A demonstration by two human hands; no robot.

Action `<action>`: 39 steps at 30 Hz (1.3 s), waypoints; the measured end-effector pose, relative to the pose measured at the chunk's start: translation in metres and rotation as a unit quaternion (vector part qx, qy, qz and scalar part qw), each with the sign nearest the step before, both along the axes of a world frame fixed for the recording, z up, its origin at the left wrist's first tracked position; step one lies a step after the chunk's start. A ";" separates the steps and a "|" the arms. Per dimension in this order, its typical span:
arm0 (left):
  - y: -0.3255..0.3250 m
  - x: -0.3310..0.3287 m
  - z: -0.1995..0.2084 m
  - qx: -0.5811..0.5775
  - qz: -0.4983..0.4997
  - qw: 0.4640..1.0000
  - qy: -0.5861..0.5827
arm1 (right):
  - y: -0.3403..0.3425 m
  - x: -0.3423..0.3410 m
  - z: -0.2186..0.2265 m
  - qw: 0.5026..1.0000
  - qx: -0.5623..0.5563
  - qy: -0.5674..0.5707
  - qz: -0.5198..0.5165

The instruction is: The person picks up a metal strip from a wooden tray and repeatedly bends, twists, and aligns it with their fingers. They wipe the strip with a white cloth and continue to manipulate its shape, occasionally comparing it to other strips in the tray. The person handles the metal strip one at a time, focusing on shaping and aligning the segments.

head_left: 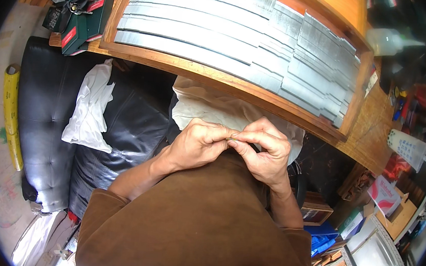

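Head view, frame centre: left hand [199, 141] and right hand [268, 150] both pinch a small yellowish piece [231, 139], apparently for fine fingertip work; the next move likely needs a steady grip.

Yellow roll [13, 115] beside black padded sofa [48, 103], translucent squeeze bottle [385, 42], cardboard box [404, 218]
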State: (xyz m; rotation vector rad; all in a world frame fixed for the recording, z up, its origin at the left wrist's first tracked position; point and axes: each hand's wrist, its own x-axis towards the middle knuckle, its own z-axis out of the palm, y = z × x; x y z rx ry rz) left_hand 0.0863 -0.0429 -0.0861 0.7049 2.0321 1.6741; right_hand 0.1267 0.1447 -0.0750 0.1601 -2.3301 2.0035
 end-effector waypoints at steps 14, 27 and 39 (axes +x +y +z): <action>-0.001 0.001 0.000 0.002 0.005 1.000 0.001 | 0.001 0.000 -0.001 1.000 -0.017 -0.009 -0.002; 0.000 0.002 0.001 -0.007 0.008 1.000 0.008 | 0.001 0.000 -0.003 1.000 -0.012 0.013 -0.006; 0.002 0.001 0.004 -0.004 0.014 1.000 -0.003 | 0.001 -0.001 0.004 0.999 0.043 0.026 0.002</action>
